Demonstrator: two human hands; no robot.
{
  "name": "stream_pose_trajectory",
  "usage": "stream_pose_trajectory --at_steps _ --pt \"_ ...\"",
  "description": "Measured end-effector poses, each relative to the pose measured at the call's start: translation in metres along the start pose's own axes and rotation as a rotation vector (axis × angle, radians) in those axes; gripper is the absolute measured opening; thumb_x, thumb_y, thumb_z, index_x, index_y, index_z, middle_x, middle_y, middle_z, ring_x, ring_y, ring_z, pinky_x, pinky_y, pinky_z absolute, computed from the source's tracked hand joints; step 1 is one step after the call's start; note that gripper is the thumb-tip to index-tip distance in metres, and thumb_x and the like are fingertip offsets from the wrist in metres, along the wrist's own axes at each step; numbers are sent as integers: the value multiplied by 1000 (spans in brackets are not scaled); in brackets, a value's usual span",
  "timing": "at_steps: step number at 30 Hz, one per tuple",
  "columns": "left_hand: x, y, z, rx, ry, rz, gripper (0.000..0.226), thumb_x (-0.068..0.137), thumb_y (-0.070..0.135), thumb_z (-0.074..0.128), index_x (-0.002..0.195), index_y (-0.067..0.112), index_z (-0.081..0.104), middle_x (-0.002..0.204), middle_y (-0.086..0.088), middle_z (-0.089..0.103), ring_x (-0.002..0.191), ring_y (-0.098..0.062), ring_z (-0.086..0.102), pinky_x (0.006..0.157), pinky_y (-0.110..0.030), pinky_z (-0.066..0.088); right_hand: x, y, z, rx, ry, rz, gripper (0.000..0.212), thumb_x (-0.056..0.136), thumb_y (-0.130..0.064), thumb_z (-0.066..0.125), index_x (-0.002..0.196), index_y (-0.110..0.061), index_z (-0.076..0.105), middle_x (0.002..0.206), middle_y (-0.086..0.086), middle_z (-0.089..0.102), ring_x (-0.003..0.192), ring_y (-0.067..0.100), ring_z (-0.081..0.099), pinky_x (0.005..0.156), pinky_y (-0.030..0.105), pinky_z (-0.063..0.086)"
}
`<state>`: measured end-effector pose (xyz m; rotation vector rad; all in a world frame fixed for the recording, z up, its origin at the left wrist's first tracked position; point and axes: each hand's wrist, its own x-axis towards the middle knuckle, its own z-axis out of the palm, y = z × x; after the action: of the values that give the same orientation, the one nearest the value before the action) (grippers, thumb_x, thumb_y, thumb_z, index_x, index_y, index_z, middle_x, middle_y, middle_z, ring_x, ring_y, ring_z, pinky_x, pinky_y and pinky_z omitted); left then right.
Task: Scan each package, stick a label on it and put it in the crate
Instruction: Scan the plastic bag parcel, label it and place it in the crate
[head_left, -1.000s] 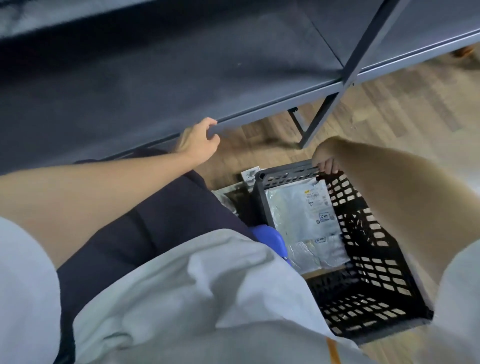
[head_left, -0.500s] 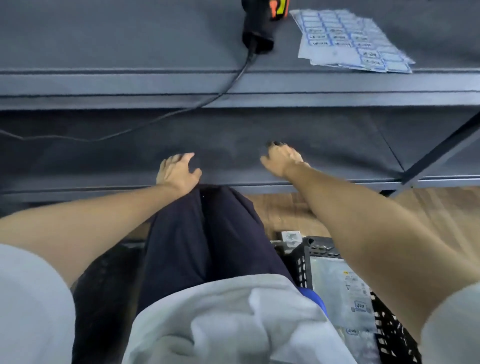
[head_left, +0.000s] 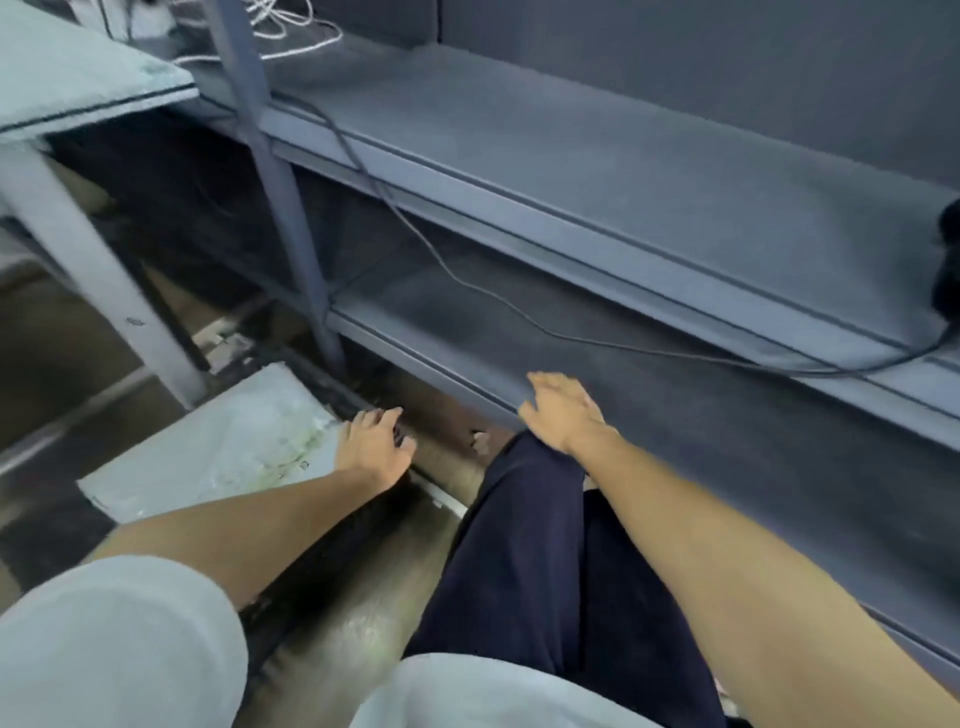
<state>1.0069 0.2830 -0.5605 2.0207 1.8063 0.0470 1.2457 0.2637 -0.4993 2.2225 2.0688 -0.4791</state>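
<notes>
Down on the floor, left of the shelf (head_left: 597, 332) edge, the left hand (head_left: 374, 447) reaches the package (head_left: 218, 441) corner, grasp unclear; the right hand (head_left: 563, 413) rests released on the lower shelf edge

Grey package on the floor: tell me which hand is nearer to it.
Left. The left hand is at the grey package's right edge; the right hand is off to its right, above the knee by the lower shelf.

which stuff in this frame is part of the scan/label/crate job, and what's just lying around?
Job:
- grey package on the floor, left hand at its edge
- right hand, open, over the lower shelf
- black cable running right to a dark device, possibly the scanner

Lying about:
- white cords at top
- grey pad top left
</notes>
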Motion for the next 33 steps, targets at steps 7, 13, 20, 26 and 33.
stream_pose_trajectory --at_steps 7,13,20,26,33 --pt "-9 -111 15 -85 58 -303 54 97 36 41 147 17 33 151 -9 36 138 -27 31 114 -38 23 54 -102 39 -76 -39 -243 53 100 -29 37 146 -5 31 150 12 37 140 24 28 116 32 13" --pt "-33 -188 33 -137 91 -515 56 97 37 41 147 16 32 150 -11 36 139 -30 30 114 -41 23 73 -173 81 -110 -144 -351 47 100 -28 37 141 -5 37 142 11 44 134 25 34 115 34 20" --pt "-59 -220 56 -311 305 -627 62 94 24 50 148 6 26 150 -20 29 135 -36 30 109 -47 29 64 -218 123 -83 -266 -385 42 98 -24 39 135 -4 43 134 12 49 126 27 40 107 35 27" --pt "-52 -239 56 -788 423 -936 71 88 34 64 142 6 27 140 -17 42 129 -39 42 107 -50 36 58 -221 142 -53 -310 -386 48 98 -26 37 143 -8 36 139 8 45 130 24 36 107 32 28" --pt "-40 -247 46 -847 326 -1098 87 77 53 70 135 -4 39 133 -22 50 120 -40 51 99 -51 44 65 -206 145 -51 -279 -340 40 99 -26 38 132 -6 45 129 7 50 127 24 39 111 33 24"
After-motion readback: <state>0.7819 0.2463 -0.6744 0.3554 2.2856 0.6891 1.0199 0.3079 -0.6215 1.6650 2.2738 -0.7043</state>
